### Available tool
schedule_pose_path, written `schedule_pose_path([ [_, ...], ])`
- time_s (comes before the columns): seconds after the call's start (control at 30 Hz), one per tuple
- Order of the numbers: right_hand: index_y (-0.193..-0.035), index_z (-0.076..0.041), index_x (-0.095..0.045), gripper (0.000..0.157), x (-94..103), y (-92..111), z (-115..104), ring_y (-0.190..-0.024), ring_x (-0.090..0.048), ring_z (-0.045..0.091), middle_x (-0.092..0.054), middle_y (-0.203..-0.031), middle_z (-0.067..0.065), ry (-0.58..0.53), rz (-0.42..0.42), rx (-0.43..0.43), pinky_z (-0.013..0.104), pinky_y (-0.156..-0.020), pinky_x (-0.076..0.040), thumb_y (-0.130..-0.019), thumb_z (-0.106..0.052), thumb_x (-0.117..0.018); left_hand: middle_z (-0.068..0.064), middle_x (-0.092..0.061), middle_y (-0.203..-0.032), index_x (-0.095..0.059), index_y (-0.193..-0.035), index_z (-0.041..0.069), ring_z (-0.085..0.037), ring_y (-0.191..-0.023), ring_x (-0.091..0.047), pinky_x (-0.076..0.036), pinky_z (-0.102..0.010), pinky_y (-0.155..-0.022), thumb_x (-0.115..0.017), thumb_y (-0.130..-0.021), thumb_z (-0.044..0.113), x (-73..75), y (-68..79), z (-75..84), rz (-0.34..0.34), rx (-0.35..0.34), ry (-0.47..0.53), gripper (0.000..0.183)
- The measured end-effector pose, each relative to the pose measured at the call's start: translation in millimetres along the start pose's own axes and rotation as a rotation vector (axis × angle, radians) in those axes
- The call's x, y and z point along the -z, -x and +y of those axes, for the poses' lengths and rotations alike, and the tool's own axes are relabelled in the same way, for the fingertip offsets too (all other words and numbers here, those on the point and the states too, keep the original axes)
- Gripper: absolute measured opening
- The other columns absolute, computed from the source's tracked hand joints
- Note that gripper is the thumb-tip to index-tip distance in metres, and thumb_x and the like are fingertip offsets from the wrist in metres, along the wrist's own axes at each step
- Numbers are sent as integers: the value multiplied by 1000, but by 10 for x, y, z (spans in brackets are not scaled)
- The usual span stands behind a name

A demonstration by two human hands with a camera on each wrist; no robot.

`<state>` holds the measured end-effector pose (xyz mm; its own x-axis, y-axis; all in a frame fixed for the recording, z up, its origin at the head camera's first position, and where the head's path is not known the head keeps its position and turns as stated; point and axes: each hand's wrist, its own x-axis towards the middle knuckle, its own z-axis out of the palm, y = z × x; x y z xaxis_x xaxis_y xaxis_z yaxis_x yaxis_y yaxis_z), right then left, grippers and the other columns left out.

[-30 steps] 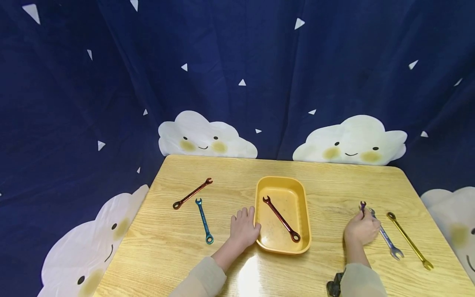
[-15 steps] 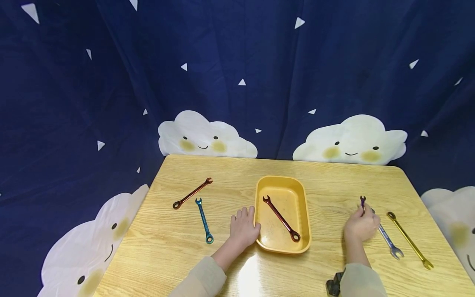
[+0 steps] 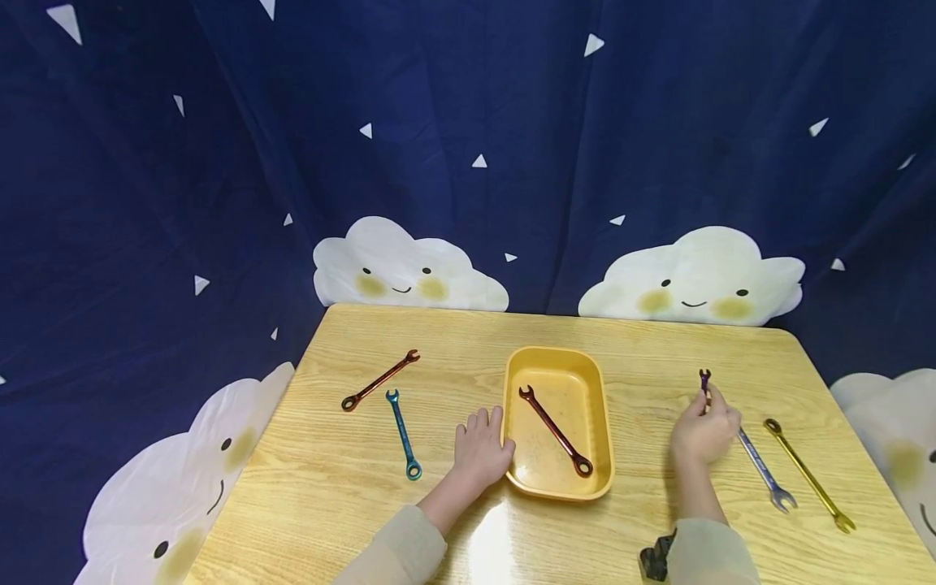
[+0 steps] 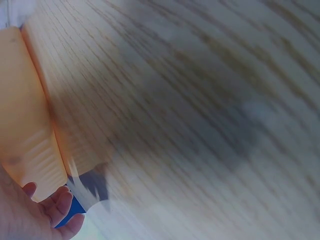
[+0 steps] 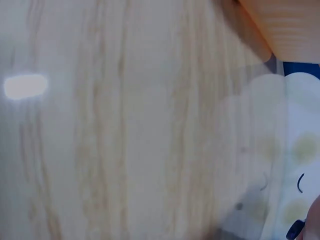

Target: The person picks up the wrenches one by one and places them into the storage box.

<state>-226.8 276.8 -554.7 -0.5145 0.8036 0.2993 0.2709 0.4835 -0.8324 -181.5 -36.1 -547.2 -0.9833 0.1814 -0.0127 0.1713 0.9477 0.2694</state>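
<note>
My right hand [image 3: 704,433] pinches a small purple wrench [image 3: 705,379], its open-ended head poking up past the fingertips. The hand hides the rest of that wrench. In the right wrist view only a dark wrench end [image 5: 295,229] and a bit of finger [image 5: 313,220] show. My left hand [image 3: 483,445] rests against the left side of a yellow plastic tray [image 3: 607,455], its fingers extended over the table and the thumb at the rim. A dark red wrench [image 3: 556,432] lies slantwise inside the tray. Right of the right hand lies a silver-blue wrench [image 3: 760,467], partly covered.
A gold wrench [image 3: 808,475] lies farthest right on the wooden table [image 3: 453,333]. Left of the tray are a red wrench [image 3: 380,380] and a teal wrench [image 3: 403,435]. A dark blue curtain [image 3: 439,97] with clouds hangs behind the table.
My right hand has lifted the purple wrench and shifted slightly left and away from me, uncovering more of the silver-blue wrench. The left hand and tray stay put.
</note>
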Motion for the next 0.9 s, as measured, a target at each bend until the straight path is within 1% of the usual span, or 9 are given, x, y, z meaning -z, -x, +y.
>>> schedule_pose_path([
  [0.13, -117, -7, -62, 31, -12, 38, -88, -99, -48, 40, -53, -103, 24, -33, -4, 31, 50, -80, -35, -94, -22, -48, -8, -46, -104, -39, -123, 11, -25, -92, -44, -35, -40, -73, -45, -85, 34, 1, -1, 2, 0, 2, 0, 44],
  [0.27, -117, -6, -62, 30, -17, 78, -165, -96, -48, 40, -53, -102, 24, -42, -26, 68, 49, -77, -36, -94, -21, -48, -8, -46, -105, -39, -122, 11, -25, -92, -44, -35, -40, -73, -45, -85, 34, 9, 2, 5, 3, 1, 1, 44],
  [0.43, -117, -6, -61, 30, -38, 132, -244, -91, -49, 37, -53, -100, 24, -51, -49, 97, 42, -70, -37, -94, -20, -48, -8, -46, -105, -39, -123, 11, -25, -92, -44, -35, -41, -73, -45, -85, 34, 17, 7, 7, -2, -3, 4, 44],
  [0.6, -116, -4, -62, 29, -53, 195, -341, -84, -49, 31, -53, -98, 23, -87, -58, 122, 32, -66, -34, -93, -16, -50, -9, -47, -106, -39, -122, 11, -25, -92, -44, -35, -41, -74, -44, -85, 33, 15, 9, 7, 5, -4, 7, 44],
  [0.7, -115, -4, -63, 28, -58, 234, -410, -77, -48, 23, -54, -96, 22, -102, -53, 136, 28, -63, -34, -92, -15, -51, -9, -47, -105, -39, -122, 11, -25, -92, -44, -35, -41, -74, -44, -85, 33, 13, 7, 5, 10, -4, 8, 43],
  [0.8, -114, -3, -63, 27, -64, 264, -467, -73, -45, 18, -55, -95, 21, -123, -57, 156, 26, -62, -33, -91, -14, -52, -9, -46, -105, -39, -122, 11, -25, -92, -44, -35, -41, -73, -45, -85, 33, 9, 6, 3, 10, -5, 9, 43],
  [0.9, -113, -3, -63, 26, -71, 288, -521, -72, -44, 17, -55, -94, 22, -149, -65, 176, 27, -64, -33, -91, -13, -53, -9, -47, -106, -39, -123, 11, -25, -92, -44, -35, -41, -73, -44, -85, 33, 9, 9, 2, 9, -4, 6, 44],
])
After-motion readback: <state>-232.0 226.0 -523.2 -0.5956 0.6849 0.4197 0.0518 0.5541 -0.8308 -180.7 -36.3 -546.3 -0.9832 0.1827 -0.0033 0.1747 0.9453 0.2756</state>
